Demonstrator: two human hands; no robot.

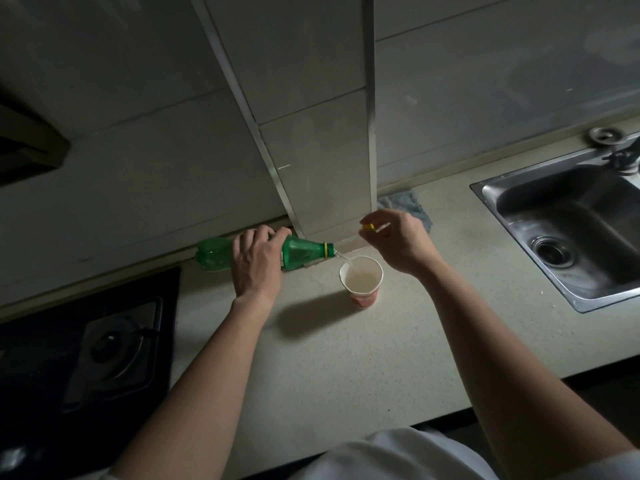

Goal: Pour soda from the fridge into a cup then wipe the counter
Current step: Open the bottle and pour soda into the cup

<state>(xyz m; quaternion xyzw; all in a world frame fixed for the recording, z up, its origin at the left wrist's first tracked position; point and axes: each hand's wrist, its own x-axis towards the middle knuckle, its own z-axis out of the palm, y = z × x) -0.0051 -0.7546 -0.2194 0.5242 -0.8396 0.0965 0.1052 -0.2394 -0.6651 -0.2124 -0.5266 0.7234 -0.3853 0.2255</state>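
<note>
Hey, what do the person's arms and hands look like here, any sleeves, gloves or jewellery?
Both forearms are bare up to the frame edge, with no sleeves showing on them. The left hand and right hand wear no gloves, and no rings, watch or bracelets are visible. A white garment shows at the bottom, over the torso.

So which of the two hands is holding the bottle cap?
The right hand, raised above the paper cup, pinches the small yellow cap; the left hand grips the tilted green plastic bottle.
</note>
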